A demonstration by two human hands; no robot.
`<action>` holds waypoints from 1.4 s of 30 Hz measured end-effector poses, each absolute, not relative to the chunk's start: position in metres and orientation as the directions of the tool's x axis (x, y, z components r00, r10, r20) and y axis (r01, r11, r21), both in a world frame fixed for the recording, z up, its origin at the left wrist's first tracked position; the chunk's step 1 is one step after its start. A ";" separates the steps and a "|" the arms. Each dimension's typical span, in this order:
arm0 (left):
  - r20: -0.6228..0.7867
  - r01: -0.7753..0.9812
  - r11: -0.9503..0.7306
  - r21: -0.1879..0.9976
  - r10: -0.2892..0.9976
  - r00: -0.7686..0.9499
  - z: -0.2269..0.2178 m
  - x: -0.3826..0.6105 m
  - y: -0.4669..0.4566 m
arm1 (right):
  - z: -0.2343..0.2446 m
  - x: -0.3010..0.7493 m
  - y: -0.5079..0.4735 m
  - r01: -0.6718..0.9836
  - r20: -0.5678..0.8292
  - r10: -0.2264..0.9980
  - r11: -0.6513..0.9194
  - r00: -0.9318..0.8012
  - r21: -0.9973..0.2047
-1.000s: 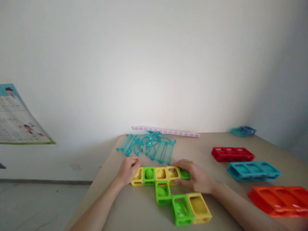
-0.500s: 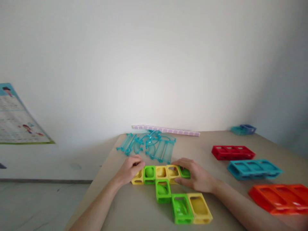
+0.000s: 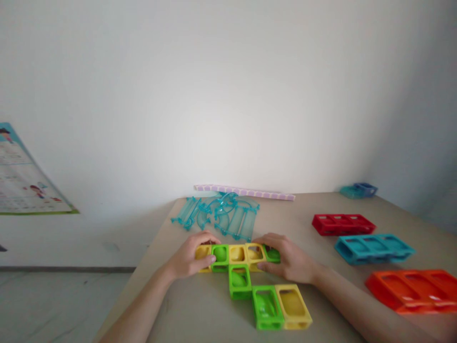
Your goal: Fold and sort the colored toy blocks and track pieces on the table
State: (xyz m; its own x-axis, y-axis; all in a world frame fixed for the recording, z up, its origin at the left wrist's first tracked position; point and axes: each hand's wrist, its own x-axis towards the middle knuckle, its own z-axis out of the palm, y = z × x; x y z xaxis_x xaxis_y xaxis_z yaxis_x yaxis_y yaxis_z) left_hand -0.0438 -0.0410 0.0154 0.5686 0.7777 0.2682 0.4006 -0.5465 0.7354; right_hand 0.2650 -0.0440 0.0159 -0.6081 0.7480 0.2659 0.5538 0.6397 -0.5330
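Note:
A row of yellow and green hollow plastic toy blocks lies on the table. My left hand [image 3: 191, 255] wraps around its left end, with the thumb in front and the fingers behind the yellow block [image 3: 203, 252] and beside the green block [image 3: 220, 255]. At the right end my right hand [image 3: 287, 259] grips the green block [image 3: 272, 254], its thumb reaching in front of the yellow block [image 3: 254, 254]. Between the hands sits another yellow block [image 3: 237, 254]. Below it stands a green block [image 3: 239, 281], and nearer me a green block [image 3: 267, 307] and a yellow block [image 3: 293, 306] lie side by side.
Translucent teal plastic pieces [image 3: 235, 221] lie behind the row. A patterned lilac strip [image 3: 246, 192] runs along the wall. To the right are red [image 3: 343, 225], blue [image 3: 374, 248] and orange [image 3: 414, 290] three-part block rows. A dark blue block [image 3: 366, 189] stands in the far corner.
My left hand has gone from a pinch over the left yellow block to a wider hold, thumb forward along the row's front. My right hand keeps its place. The view has shifted slightly.

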 end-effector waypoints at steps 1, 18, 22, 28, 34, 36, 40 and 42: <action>0.265 0.408 -0.545 0.732 0.780 0.567 0.015 -0.045 -0.040 | 0.016 0.265 -0.044 0.555 0.262 0.747 0.640 -0.611 -0.532; 0.301 0.498 -0.561 0.662 0.807 0.508 0.009 -0.043 -0.053 | 0.004 0.263 -0.042 0.544 0.321 0.752 0.645 -0.575 -0.537; 0.355 0.547 -0.560 0.623 0.825 0.441 0.001 -0.042 -0.066 | 0.001 0.262 -0.044 0.517 0.358 0.755 0.643 -0.549 -0.565; 0.457 0.535 -0.551 0.641 0.834 0.310 -0.017 -0.040 -0.072 | 0.002 0.266 -0.048 0.475 0.378 0.759 0.635 -0.530 -0.609; 0.456 0.511 -0.495 0.703 0.865 0.210 -0.023 -0.040 -0.073 | -0.002 0.271 -0.050 0.466 0.385 0.784 0.606 -0.487 -0.645; 0.457 0.510 -0.484 0.711 0.869 0.188 -0.023 -0.038 -0.075 | -0.004 0.271 -0.049 0.464 0.387 0.791 0.598 -0.473 -0.654; 0.436 0.512 -0.439 0.738 0.890 0.134 -0.027 -0.034 -0.074 | -0.008 0.271 -0.048 0.458 0.393 0.802 0.585 -0.450 -0.670; 0.428 0.516 -0.417 0.749 0.898 0.104 -0.028 -0.032 -0.072 | -0.010 0.271 -0.047 0.449 0.389 0.803 0.581 -0.451 -0.679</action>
